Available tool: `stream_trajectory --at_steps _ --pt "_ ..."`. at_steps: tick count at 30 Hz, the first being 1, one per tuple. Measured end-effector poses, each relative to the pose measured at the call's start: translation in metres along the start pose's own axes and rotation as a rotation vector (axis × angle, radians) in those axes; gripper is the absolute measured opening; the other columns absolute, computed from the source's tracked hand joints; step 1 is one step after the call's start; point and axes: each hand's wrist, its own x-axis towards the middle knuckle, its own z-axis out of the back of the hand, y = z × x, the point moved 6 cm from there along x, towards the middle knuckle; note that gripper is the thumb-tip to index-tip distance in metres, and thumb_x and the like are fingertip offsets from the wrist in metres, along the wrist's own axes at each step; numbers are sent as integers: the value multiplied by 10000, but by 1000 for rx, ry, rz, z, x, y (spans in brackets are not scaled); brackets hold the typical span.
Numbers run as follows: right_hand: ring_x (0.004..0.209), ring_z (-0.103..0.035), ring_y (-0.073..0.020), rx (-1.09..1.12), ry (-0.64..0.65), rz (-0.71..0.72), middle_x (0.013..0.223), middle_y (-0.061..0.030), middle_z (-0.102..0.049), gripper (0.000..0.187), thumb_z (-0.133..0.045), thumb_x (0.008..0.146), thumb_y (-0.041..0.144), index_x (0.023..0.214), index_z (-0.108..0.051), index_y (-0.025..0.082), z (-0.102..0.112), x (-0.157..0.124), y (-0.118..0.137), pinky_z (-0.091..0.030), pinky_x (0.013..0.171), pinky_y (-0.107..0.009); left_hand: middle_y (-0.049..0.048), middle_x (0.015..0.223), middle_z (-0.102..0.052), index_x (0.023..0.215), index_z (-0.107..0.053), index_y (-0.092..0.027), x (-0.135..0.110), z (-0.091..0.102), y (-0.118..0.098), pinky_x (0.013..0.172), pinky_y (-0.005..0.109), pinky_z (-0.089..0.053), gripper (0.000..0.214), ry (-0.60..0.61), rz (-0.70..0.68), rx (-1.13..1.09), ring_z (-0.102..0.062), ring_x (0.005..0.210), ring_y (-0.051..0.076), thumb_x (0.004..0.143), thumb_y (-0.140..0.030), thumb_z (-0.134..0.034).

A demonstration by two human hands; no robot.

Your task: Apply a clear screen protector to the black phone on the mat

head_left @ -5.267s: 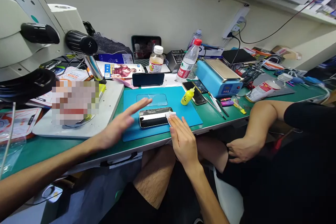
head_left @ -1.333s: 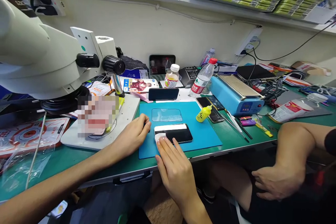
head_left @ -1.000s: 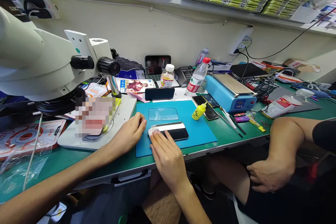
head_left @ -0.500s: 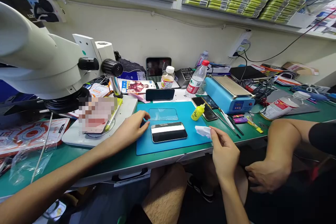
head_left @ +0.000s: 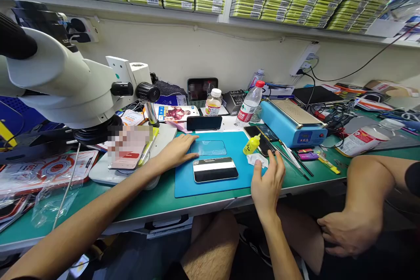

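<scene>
On the blue mat point(head_left: 183, 186) lies a clear glass panel point(head_left: 211, 148), shaped like a phone front. My left hand point(head_left: 177, 151) reaches its left end, thumb and fingers apart; whether they touch the glass I cannot tell. Just in front of the panel is a phone point(head_left: 215, 169), face up, a white band of reflection across its dark screen. My right hand point(head_left: 269, 183) is raised at the mat's right side with fingers spread and nothing held. Beyond its thumb a crumpled white tissue point(head_left: 257, 159) rests on the mat, beside a yellow dropper bottle point(head_left: 251, 144).
A microscope point(head_left: 78, 83) stands at left, a phone point(head_left: 129, 151) on its base. Behind the mat are a dark phone point(head_left: 204, 123) and a red-capped water bottle point(head_left: 251, 103). Right are tweezers point(head_left: 290, 155), a blue heating plate point(head_left: 293, 122) and another person's arm point(head_left: 361, 201).
My right hand has let go of the tissue, which now lies on the mat, and its fingers have spread. My left fingers have straightened towards the glass panel's end. The camera view has shifted slightly.
</scene>
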Motion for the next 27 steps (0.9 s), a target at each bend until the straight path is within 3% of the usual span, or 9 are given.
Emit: stream_trajectory --at_steps 5,8,12,17,20,27 --pt "1417 -468 -346 99 -91 91 1469 -198 -524 436 -488 1040 358 1442 -556 203 14 -3 13 -385 1171 -595 165 1301 -615 1379 -518 -181 0 3 -1 1011 474 -521 573 -8 -18 -21 -628 1209 340 890 -411 -709" --pt "1227 -615 -296 222 6 139 1260 -139 -663 321 -476 1044 324 1294 -658 239 10 -3 29 -483 1088 -531 156 1352 -551 1387 -470 -200 -3 8 -2 1016 460 -525 547 -37 -29 -22 -616 1217 315 910 -370 -676" --pt "1114 -696 -263 418 350 -59 1288 -103 -714 345 -495 1046 425 1293 -672 262 -24 6 40 -549 1020 -491 154 1361 -492 1337 -441 -207 -8 22 -11 1017 454 -529 462 -168 -98 -2 -600 1235 300 936 -302 -649" --pt "1233 -690 -290 837 520 -410 1439 -121 -657 531 -558 996 567 1415 -610 247 -54 22 46 -575 1036 -502 145 1363 -490 1265 -425 -236 -18 37 -30 1068 468 -506 395 -332 -218 -44 -562 1297 285 959 -317 -661" --pt "1249 -687 -286 971 579 -439 1402 -101 -688 497 -504 1023 560 1387 -643 251 -52 27 57 -553 1072 -513 138 1360 -504 1213 -435 -240 -21 40 -36 1069 471 -506 371 -351 -218 -90 -564 1296 276 950 -326 -682" --pt "1244 -684 -289 987 552 -365 1443 -84 -660 508 -403 1060 552 1424 -628 279 -35 29 63 -581 1034 -515 121 1306 -567 1151 -470 -236 -20 35 -33 1071 476 -512 365 -329 -135 -324 -575 1280 268 912 -348 -722"
